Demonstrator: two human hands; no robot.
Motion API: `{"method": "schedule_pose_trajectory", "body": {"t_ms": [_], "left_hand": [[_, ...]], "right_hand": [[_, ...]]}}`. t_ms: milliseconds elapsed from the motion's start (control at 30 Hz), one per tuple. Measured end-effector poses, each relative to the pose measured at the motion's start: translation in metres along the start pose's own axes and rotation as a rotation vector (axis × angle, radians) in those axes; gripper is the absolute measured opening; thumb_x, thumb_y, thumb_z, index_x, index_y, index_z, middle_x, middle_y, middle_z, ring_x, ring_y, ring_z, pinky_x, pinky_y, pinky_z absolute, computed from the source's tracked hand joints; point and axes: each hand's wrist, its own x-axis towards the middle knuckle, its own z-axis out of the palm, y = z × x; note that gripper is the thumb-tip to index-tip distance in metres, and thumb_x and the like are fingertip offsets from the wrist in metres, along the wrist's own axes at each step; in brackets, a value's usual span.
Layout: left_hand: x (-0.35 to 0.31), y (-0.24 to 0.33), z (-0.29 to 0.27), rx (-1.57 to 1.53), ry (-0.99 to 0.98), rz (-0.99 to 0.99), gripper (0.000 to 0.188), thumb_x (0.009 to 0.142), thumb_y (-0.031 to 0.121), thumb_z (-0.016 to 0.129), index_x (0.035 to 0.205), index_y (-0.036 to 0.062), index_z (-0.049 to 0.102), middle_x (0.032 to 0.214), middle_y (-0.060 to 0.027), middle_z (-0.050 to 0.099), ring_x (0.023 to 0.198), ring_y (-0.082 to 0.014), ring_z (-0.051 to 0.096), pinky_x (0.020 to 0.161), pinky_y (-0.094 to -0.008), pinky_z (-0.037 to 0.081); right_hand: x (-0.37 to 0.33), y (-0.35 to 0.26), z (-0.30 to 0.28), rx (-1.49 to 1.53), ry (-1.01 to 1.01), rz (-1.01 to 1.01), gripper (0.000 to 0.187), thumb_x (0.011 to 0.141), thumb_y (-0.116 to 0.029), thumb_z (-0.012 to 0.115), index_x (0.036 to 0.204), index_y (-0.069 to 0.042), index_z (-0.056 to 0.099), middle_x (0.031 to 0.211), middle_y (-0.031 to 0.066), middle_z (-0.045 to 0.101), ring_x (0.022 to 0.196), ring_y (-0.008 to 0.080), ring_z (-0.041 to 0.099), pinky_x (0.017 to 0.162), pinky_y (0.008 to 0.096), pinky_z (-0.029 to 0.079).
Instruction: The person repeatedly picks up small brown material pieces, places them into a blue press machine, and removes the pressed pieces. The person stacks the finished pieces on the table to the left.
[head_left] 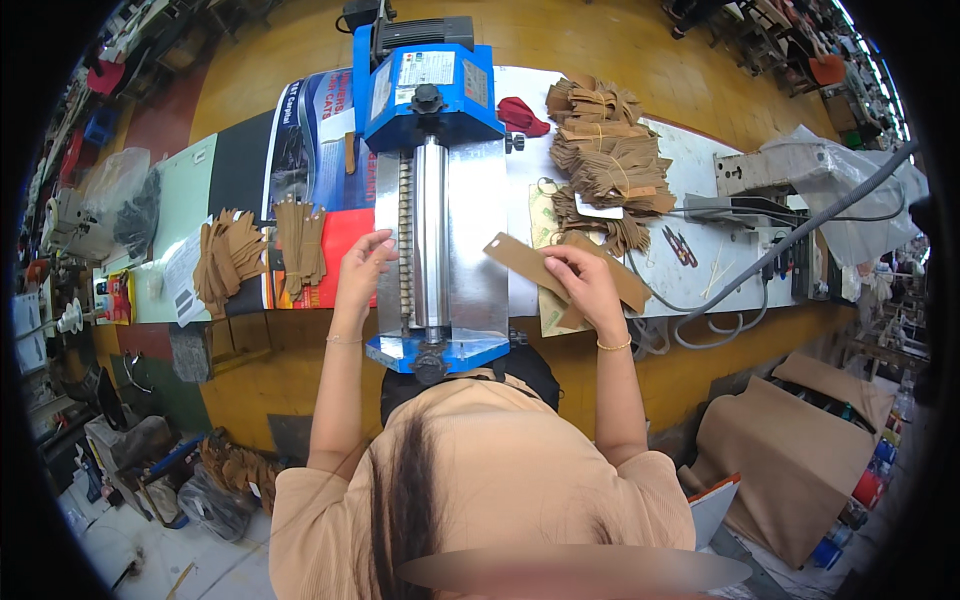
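Note:
In front of me stands a blue roller machine [420, 110] with a long shiny metal roller [432, 220]. A ribbed, segmented rod [405, 230] runs along its left side. My left hand [364, 268] is at the machine's left edge, its fingers stretched toward the rod with nothing visible in them. On the other side, my right hand [588, 285] pinches a flat brown strip [515, 258] with a small hole near its far end. The strip points toward the metal plate right of the roller. More brown pieces [625, 285] lie beneath and beside that hand.
Bundled brown strips [610, 150] are heaped at the back right, near a red cloth [523, 116] and scissors [681, 247]. Other strip stacks [230, 255] lie left. A grey hose [800, 230] arcs past a sewing machine [770, 170]. Brown sheet material [775, 450] sits lower right.

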Motion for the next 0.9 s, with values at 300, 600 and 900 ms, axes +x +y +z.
{"method": "schedule_pose_trajectory", "body": {"t_ms": [300,600,900], "left_hand": [[-0.006,-0.021,-0.004,0.064,-0.043,-0.118,0.031,0.095,0.025,0.059,0.115,0.0017,0.065,0.092,-0.0022,0.065,0.081,-0.0098,0.058,0.07,-0.025,0.045],[-0.002,-0.034,-0.003,0.004,-0.085,-0.206,0.035,0.098,0.03,0.056,0.112,0.0005,0.066,0.093,-0.0031,0.063,0.077,-0.0095,0.057,0.066,-0.0227,0.047],[0.002,-0.026,-0.001,-0.102,-0.065,-0.322,0.036,0.097,0.033,0.059,0.108,-0.0009,0.063,0.095,-0.0057,0.064,0.075,-0.0123,0.063,0.062,-0.0227,0.051]], "right_hand": [[0.045,0.003,0.035,-0.298,-0.162,0.052,0.017,0.085,-0.018,0.067,0.094,-0.004,0.071,0.079,0.0097,0.07,0.068,0.0179,0.063,0.066,0.0301,0.049],[0.069,-0.007,0.072,-0.247,-0.256,-0.03,0.019,0.084,-0.018,0.069,0.095,-0.002,0.071,0.08,0.0083,0.07,0.07,0.0165,0.063,0.069,0.0295,0.05],[0.062,0.002,0.057,-0.232,-0.19,0.014,0.024,0.079,-0.021,0.075,0.095,-0.004,0.071,0.078,0.0086,0.068,0.07,0.0176,0.062,0.068,0.0302,0.05]]}}
